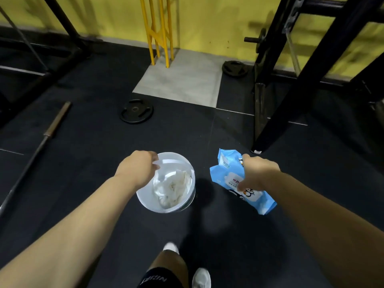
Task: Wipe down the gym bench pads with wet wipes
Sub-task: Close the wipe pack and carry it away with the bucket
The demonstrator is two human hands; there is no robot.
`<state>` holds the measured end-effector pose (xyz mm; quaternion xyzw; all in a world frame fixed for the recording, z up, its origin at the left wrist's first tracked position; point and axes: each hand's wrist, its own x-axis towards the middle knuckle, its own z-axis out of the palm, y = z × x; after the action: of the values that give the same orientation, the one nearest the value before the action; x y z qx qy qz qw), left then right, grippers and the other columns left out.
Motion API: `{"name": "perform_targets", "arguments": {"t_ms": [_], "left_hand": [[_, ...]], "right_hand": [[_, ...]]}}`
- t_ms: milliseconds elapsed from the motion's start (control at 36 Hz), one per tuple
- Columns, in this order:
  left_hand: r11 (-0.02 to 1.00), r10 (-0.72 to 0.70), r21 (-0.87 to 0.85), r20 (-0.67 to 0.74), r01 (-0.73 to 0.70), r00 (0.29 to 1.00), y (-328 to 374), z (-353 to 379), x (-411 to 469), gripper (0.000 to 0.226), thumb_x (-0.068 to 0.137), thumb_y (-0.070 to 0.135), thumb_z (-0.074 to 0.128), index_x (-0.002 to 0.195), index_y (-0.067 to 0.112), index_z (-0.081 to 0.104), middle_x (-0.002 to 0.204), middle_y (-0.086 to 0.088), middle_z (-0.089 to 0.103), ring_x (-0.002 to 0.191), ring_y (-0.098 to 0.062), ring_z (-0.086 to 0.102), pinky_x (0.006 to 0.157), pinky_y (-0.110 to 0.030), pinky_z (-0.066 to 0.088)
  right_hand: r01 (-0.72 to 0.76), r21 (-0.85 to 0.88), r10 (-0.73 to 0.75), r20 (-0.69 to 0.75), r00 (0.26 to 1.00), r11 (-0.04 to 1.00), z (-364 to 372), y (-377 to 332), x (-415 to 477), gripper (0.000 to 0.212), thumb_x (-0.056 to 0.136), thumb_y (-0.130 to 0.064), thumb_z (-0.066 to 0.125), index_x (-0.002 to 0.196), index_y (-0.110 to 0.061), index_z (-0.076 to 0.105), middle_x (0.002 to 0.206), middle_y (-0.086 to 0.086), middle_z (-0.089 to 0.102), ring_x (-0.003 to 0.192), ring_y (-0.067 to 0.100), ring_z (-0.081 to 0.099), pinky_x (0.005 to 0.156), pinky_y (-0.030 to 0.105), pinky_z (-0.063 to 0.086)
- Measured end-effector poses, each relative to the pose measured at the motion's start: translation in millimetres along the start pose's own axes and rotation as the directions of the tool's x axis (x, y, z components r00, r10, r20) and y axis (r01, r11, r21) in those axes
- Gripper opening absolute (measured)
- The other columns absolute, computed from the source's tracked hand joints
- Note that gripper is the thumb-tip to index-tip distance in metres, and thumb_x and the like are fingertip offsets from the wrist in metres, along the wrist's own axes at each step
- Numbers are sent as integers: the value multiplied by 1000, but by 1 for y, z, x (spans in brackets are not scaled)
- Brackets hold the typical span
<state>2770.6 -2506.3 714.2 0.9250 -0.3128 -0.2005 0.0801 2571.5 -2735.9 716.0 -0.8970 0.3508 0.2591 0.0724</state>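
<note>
Crumpled wipes are lying in the bucket on the floor. The wipes pack is being held right of it. A weight plate is lying behind, a barbell left, a rack right.

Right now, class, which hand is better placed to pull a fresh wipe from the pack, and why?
The left hand: it hangs empty over the white bin of used wipes, while the right hand already grips the blue wipe pack.

Over a white bucket of crumpled wipes.
Left hand at rim; right hand gripping blue wipes pack.
</note>
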Motion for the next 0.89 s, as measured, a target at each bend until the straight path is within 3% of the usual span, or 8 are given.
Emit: {"name": "perform_targets", "arguments": {"t_ms": [222, 500, 667, 833, 889], "left_hand": [[999, 25, 38, 34, -26, 999, 7, -48, 183, 19, 93, 29, 54, 109, 24, 61, 101, -2, 62, 83, -24, 59, 68, -33, 52], [991, 50, 121, 94, -61, 994, 12, -120, 398, 23, 93, 28, 53, 113, 18, 60, 109, -6, 63, 93, -29, 61, 79, -39, 53], [981, 83, 170, 81, -96, 993, 23, -149, 529, 15, 93, 22, 52, 104, 19, 62, 95, -5, 60, 79, -27, 58, 64, -31, 47], [986, 64, 153, 25, -67, 998, 37, -178, 658, 14, 94, 14, 51, 102, 17, 62, 95, -4, 57, 76, -23, 53, 63, -29, 42], [985, 71, 156, 17, -73, 997, 43, -187, 699, 14, 94, 12, 50, 100, 16, 62, 101, -5, 58, 78, -23, 54, 65, -31, 46]], "right_hand": [[53, 6, -52, -16, 998, 999, -79, -22, 166, 65, 62, -50, 80, 100, -22, 36, 92, -5, 57, 77, 17, 57, 63, 31, 44], [-14, 56, 16, -20, 1000, 998, -196, -35, 349, 81, 66, -51, 77, 130, -24, 34, 102, -4, 59, 87, 19, 61, 65, 30, 46], [-45, 47, 44, 9, 999, 998, -251, -29, 459, 76, 67, -49, 78, 125, -23, 36, 90, -6, 51, 77, 17, 55, 64, 29, 46], [-3, 38, 1, 38, 999, 999, -300, -18, 591, 76, 66, -46, 79, 127, -24, 39, 115, -2, 57, 102, 21, 59, 76, 32, 46], [5, 43, -6, 37, 999, 999, -317, -16, 634, 78, 67, -45, 78, 130, -24, 37, 115, -1, 57, 102, 22, 59, 73, 31, 45]]}}
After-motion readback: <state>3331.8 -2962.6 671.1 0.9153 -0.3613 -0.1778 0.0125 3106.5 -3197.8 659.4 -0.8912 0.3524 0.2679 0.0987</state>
